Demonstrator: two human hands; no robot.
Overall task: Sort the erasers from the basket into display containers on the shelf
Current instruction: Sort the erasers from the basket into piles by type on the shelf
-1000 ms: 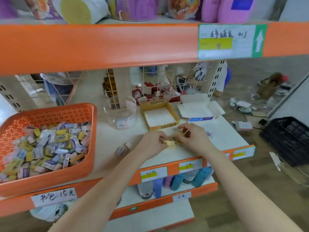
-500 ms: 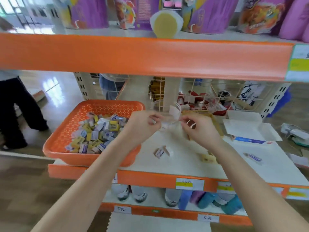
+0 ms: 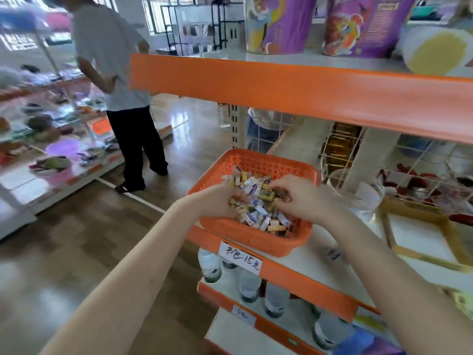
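The left hand's fingers (image 3: 234, 197) are curled down into the near-left side of the eraser pile. The right hand's fingers (image 3: 280, 188) are curled over its middle, tips just beside a yellow-wrapped eraser (image 3: 267, 194). Blur and the packed wrappers hide the fingertips, so I cannot tell whether either hand has actually closed on a piece.

Both the left hand (image 3: 220, 201) and the right hand (image 3: 302, 198) sit inside the orange basket (image 3: 256, 162), which holds the mixed erasers (image 3: 258, 216) in yellow, white and blue wrappers. The basket stands at the front left corner of the shelf (image 3: 307, 262). A clear round container (image 3: 358, 198) stands just to its right, and a shallow yellow cardboard box (image 3: 414, 212) lies farther right towards the front edge.

The step in hand looks like picking erasers of one kind out of the pile. It would go best by choosing one wrapper colour and raking the others aside with the left fingers. The right fingers can then pinch each piece by its short sides, so neighbours do not ride up with it. Lift clear of the basket's right wall before carrying across, since the clear container stands close and could be knocked.
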